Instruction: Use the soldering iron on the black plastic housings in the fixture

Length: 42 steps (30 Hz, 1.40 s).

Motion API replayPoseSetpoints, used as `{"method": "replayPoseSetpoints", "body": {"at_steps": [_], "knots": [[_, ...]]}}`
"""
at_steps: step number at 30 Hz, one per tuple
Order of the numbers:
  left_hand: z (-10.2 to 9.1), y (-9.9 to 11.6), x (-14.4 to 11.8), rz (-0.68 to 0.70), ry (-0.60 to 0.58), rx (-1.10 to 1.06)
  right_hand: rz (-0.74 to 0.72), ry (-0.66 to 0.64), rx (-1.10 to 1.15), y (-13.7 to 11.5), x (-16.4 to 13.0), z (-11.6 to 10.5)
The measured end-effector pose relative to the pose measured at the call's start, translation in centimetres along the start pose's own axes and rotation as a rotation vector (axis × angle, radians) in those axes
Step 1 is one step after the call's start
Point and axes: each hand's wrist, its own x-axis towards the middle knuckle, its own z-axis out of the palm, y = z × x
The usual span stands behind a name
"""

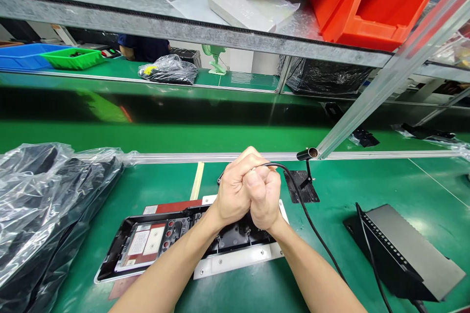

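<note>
bare forearms (179, 266); left hand (235, 190), right hand (267, 195) clasped, fingers (250, 160) tight around thin black cable (301, 204), above black rectangular plastic housing (235, 240).

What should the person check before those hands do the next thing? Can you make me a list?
1. Left hand and right hand close together: ok, they are pressed against each other.
2. Black cable free of knots: ok, the part that shows makes a smooth curve from the hands.
3. Cable end in sight: cannot tell where it is, because the hands hide that part.
4. Inside of the black casing easy to see: not ok, the hands and forearms cover some of it.
5. Plastic-wrapped bundle out of the way: ok, it lies left of the casing, apart from it.
</note>
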Motion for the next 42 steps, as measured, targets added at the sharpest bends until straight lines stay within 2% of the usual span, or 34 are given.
{"method": "replayPoseSetpoints", "body": {"at_steps": [17, 25, 42], "knots": [[0.06, 0.22, -0.01, 0.0, 0.001, 0.002, 0.011, 0.0, -0.035, 0.17, -0.08, 0.07], [0.08, 0.49, 0.12, -0.001, -0.004, 0.038, -0.065, -0.014, -0.01, 0.15, -0.05, 0.04], [0.14, -0.03, 0.09, 0.033, 0.009, -0.005, 0.027, 0.004, -0.001, -0.16, 0.02, -0.01]]}}
